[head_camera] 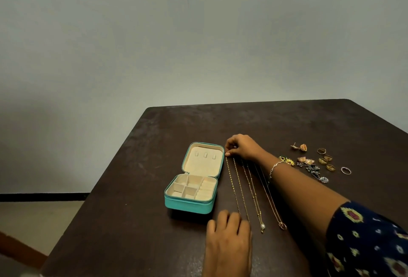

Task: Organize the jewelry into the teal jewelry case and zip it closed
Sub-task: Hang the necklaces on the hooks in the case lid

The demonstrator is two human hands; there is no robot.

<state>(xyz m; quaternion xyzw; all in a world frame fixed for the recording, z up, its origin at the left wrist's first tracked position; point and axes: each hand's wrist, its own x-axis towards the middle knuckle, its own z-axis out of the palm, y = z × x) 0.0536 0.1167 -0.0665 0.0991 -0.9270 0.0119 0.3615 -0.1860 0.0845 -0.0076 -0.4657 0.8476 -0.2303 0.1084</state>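
Observation:
The teal jewelry case (187, 205) lies open on the dark table, its cream lid (202, 159) folded back and its compartments empty. Several thin gold necklaces (245, 190) are stretched out side by side just right of the case. My right hand (239, 147) reaches across them and pinches the far end of the leftmost chain (231, 182) beside the lid. My left hand (228, 230) rests at the near ends of the leftmost chains, fingers curled down on the table and covering those ends. One necklace ends in a pearl pendant (262, 226), another in a ring pendant (282, 225).
Earrings (299, 146) and several gold rings (326, 159) lie loose at the right, with flower-shaped pieces (313, 169) beside my forearm. The table's left edge (106, 172) runs close to the case. A plain wall stands behind the table.

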